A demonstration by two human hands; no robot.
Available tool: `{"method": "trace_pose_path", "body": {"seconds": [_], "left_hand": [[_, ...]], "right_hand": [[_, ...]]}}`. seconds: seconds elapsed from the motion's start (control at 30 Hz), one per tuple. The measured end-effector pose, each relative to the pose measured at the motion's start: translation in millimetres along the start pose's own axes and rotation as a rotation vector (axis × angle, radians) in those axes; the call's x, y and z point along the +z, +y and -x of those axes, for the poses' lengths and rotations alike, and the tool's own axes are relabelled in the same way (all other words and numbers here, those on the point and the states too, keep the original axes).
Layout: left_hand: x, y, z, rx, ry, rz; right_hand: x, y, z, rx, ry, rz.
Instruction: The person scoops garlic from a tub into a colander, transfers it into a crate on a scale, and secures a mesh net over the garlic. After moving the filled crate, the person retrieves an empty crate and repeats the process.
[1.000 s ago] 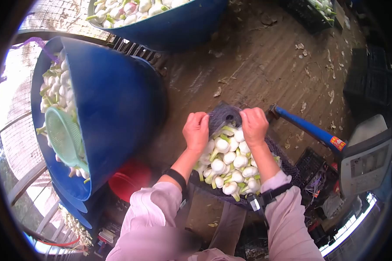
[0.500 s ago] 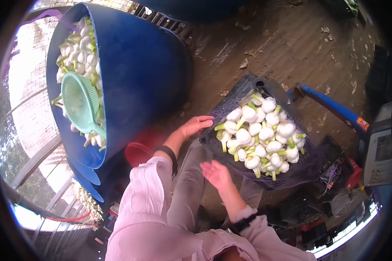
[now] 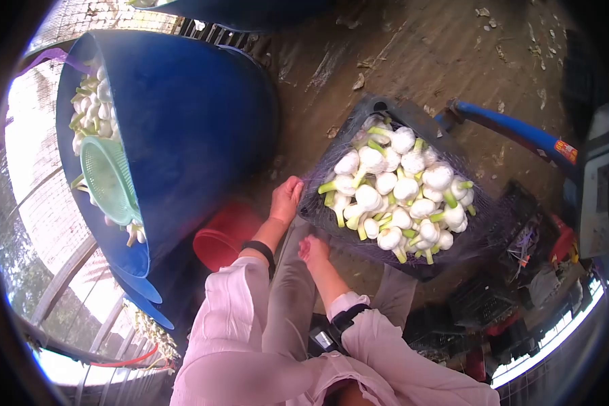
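Note:
My left hand (image 3: 287, 199), its fingers curled closed, is at the left edge of a dark crate lined with purple mesh netting (image 3: 331, 159). Whether it grips the netting's edge is too small to make out. My right hand (image 3: 313, 250) is closed just below it, near the crate's lower left corner, and what its fingers hold, if anything, is hidden. White garlic bulbs (image 3: 404, 189) with short green stems are heaped inside the netting, in front of my knees.
At left stands a big blue barrel (image 3: 196, 135) with more garlic and a green strainer (image 3: 107, 181) in its mouth. A red bucket (image 3: 227, 233) is beside my leg. Right of the crate are a blue post (image 3: 514, 128) and a grey box with a display (image 3: 597, 203). Black crates (image 3: 480, 301) lie lower right.
Both hands have gone from open to closed. My left hand has slid down and left off the crate's rim, and my right hand has moved up and left towards it. The view has shifted slightly.

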State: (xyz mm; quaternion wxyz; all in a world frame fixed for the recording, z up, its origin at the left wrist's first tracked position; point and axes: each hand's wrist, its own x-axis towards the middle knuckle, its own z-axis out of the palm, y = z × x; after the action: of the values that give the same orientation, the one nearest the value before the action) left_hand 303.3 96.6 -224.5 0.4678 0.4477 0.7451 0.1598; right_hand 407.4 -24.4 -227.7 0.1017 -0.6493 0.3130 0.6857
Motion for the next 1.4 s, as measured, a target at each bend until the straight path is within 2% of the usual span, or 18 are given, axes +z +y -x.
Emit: {"method": "trace_pose_path", "body": {"seconds": [0.13, 0.23, 0.3, 0.37, 0.43, 0.5, 0.53, 0.6, 0.63, 0.73, 0.83, 0.97, 1.07, 1.13, 1.17, 1.23, 1.37, 1.4], "left_hand": [[-28, 14, 17, -0.01, 0.133, -0.303], [-56, 73, 45, 0.055, 0.166, -0.379], [-69, 131, 64, 0.047, 0.02, -0.492], [-59, 184, 82, 0.102, -0.01, -0.344], [-29, 224, 92, 0.27, -0.119, -0.474], [14, 238, 95, 0.397, -0.179, -0.534], [18, 234, 96, 0.333, -0.193, -0.541], [13, 232, 95, 0.191, -0.124, -0.519], [-6, 225, 92, 0.124, -0.062, -0.5], [-52, 207, 88, -0.036, 0.05, -0.264], [-66, 200, 81, -0.148, 0.012, -0.132], [-65, 210, 78, -0.127, 0.0, -0.098], [-65, 211, 77, -0.125, 0.028, -0.085], [-70, 201, 75, -0.134, 0.073, -0.035], [-72, 200, 74, -0.132, 0.071, -0.032], [-74, 197, 76, -0.11, 0.089, -0.004], [-72, 192, 81, -0.201, 0.086, 0.094], [-72, 191, 80, -0.186, 0.09, 0.094]], "right_hand": [[-15, 27, 49, 0.181, -0.255, -0.117], [-28, 8, 167, 0.255, -0.541, -0.277], [-42, -26, 234, 0.083, -0.569, -0.205], [-69, -50, 253, -0.096, -0.55, -0.199], [-105, -66, 245, -0.265, -0.487, -0.075], [-136, -83, 237, -0.285, -0.279, -0.061], [-138, -88, 242, -0.3, -0.282, -0.059], [-144, -107, 251, -0.896, 0.354, 0.44], [-150, -118, 250, -1.185, 0.401, 0.446], [-99, -155, 236, -1.587, 0.352, 0.662], [-28, -162, 169, -1.661, 0.121, 1.044], [42, -141, 121, -1.522, 0.263, 1.41], [42, -136, 105, -1.548, 0.287, 1.353], [31, -131, 99, -1.452, 0.201, 0.943], [33, -133, 104, -1.454, 0.205, 0.943], [33, -133, 122, -0.977, 0.03, 0.479], [33, -132, 111, -0.93, 0.033, 0.449], [24, -132, 105, -1.158, 0.094, 0.726]]}}
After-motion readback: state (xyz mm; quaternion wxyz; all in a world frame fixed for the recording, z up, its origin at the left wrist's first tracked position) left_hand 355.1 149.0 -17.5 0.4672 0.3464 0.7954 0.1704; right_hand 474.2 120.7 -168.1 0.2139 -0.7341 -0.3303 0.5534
